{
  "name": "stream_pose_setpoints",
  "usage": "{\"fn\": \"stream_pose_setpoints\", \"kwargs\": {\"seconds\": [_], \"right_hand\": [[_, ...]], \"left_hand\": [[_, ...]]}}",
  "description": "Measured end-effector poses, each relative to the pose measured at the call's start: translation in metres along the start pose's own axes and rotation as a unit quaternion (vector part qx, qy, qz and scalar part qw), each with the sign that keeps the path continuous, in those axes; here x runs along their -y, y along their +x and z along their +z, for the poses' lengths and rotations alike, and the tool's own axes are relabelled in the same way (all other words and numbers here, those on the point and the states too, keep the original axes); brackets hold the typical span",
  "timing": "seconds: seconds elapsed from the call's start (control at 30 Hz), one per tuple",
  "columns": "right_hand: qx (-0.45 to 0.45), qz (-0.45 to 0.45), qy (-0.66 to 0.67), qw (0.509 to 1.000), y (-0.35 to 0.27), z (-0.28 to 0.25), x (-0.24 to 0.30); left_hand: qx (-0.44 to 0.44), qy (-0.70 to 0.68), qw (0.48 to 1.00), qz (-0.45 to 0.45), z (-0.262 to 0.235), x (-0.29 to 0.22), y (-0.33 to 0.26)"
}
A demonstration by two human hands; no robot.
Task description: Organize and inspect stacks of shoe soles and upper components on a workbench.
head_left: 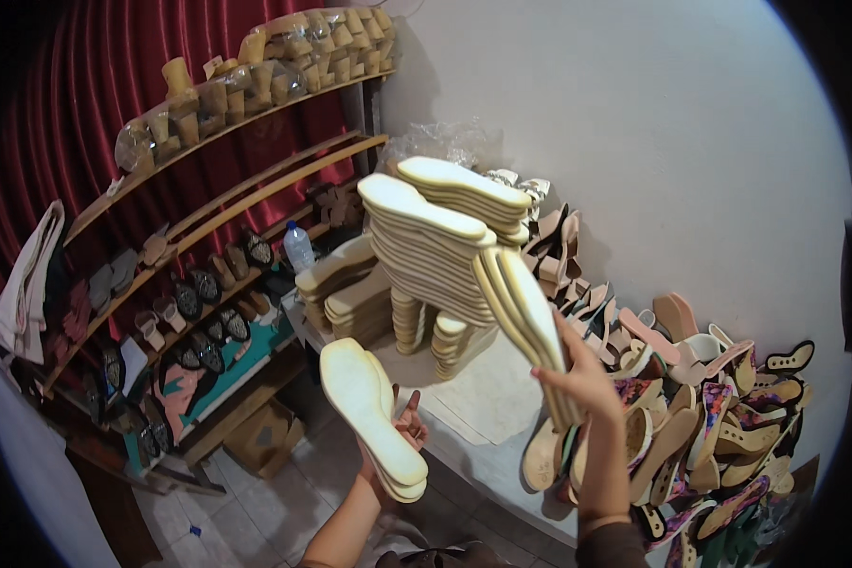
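Observation:
My left hand (410, 423) holds a few cream shoe insoles (362, 393), fanned slightly apart, in front of the table's near edge. Its palm is behind them and its fingertips show at their right side. In my right hand (585, 377) is a bundle of several similar insoles (521, 308), tilted, with the thumb on the near side and the fingers round the far side. Just beyond the bundle rises a tall stack of cream insoles (421, 251). Another stack (464, 185) stands behind it, and shorter piles (358, 303) sit at its left.
A heap of sandals and shoe parts (691, 417) covers the table's right side. White sheets (483, 407) lie on the table (435, 412). At left are shelves with shoes (189, 298), wooden-looking heels (227, 99) above, and a water bottle (298, 246). A cardboard box (263, 437) is on the floor.

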State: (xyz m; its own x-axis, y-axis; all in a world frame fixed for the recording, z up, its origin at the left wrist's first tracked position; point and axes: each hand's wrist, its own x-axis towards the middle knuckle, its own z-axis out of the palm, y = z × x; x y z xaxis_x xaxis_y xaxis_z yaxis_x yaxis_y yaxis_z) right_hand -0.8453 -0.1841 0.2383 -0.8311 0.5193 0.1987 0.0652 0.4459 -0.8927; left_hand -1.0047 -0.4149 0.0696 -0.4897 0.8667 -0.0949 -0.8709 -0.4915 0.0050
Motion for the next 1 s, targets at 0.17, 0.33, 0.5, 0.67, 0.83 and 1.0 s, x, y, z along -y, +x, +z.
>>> {"fn": "stream_pose_setpoints", "kwargs": {"seconds": [0.17,0.33,0.5,0.67,0.83,1.0], "right_hand": [[-0.015,-0.035,-0.047,0.998,0.1,-0.026,0.065],[-0.044,-0.044,-0.288,0.956,0.201,-0.038,0.097],[0.005,0.01,-0.351,0.936,0.267,-0.028,0.108],[0.053,0.013,-0.392,0.919,0.297,-0.016,0.103],[0.082,0.015,-0.403,0.911,0.311,-0.011,0.091],[0.096,0.018,-0.399,0.912,0.315,-0.012,0.091]], "left_hand": [[0.068,0.021,0.997,-0.004,0.008,-0.055,0.026],[0.081,0.03,0.996,0.003,0.019,-0.083,0.04],[0.089,0.03,0.995,0.035,0.019,-0.104,0.049],[0.089,0.019,0.994,0.054,0.019,-0.114,0.06],[0.086,0.032,0.994,0.061,0.025,-0.108,0.068],[0.067,0.048,0.995,0.062,0.024,-0.107,0.073]]}}
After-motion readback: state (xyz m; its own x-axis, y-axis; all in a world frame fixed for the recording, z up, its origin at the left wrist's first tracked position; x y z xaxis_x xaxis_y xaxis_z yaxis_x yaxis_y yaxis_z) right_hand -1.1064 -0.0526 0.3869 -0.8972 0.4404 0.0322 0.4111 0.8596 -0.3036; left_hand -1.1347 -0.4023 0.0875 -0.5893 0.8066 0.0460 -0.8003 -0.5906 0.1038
